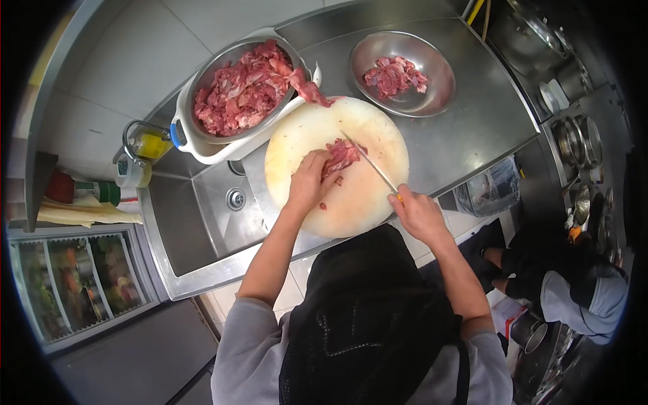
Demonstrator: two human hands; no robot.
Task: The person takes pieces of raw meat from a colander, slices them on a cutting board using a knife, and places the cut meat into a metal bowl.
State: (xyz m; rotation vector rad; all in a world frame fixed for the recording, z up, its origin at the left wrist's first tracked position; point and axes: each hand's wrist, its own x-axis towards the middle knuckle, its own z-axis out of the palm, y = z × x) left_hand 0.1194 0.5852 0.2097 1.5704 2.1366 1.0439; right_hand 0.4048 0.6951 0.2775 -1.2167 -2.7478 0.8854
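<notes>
On a round, pale cutting board lies a piece of raw red meat. My left hand presses on the meat's left side with bent fingers. My right hand grips the yellow handle of a knife, whose blade runs up and left across the meat's right end. Small scraps of meat lie below it on the board. Behind the board, a metal bowl holds cut meat. To the left, a larger metal bowl heaped with raw meat sits in a white tub; one strip hangs onto the board.
A steel sink basin lies left of the board, with a yellow liquid bottle behind it. Below the counter's right edge stands a bin with a clear liner. Another person is at the lower right, near shelved pots.
</notes>
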